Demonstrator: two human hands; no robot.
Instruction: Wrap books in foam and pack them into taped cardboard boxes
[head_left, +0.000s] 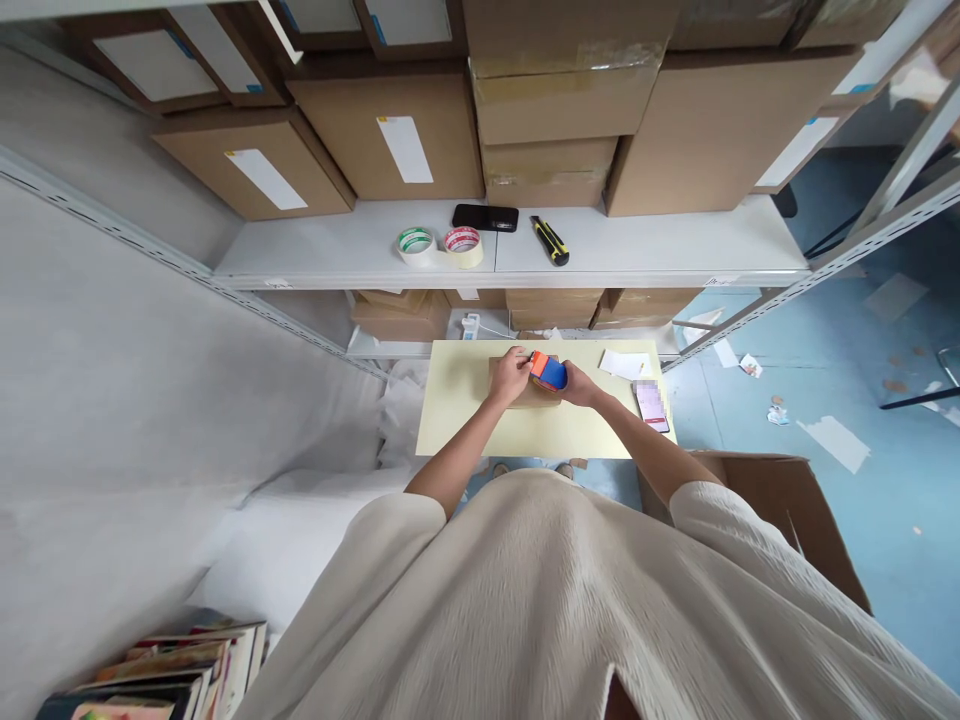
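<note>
An orange and blue tape dispenser (550, 371) is held over a small brown cardboard box (534, 398) on a pale yellow table (450, 420). My right hand (579, 384) grips its blue end from the right. At the orange end, the fingers of my left hand (510, 375) are closed against the dispenser; whether a strip of tape lies between them is too small to tell. Both hands partly cover the box beneath. To the right of my right hand lie a white paper (625, 364) and a phone (651, 405) with a lit, blurred screen.
A grey shelf (645, 245) behind the table carries two tape rolls (439, 246), a black phone (485, 218), a yellow-black cutter (550, 241) and large cartons (405, 130). An open carton (787, 500) stands at right. Books (172, 670) and a white bag (277, 550) lie left.
</note>
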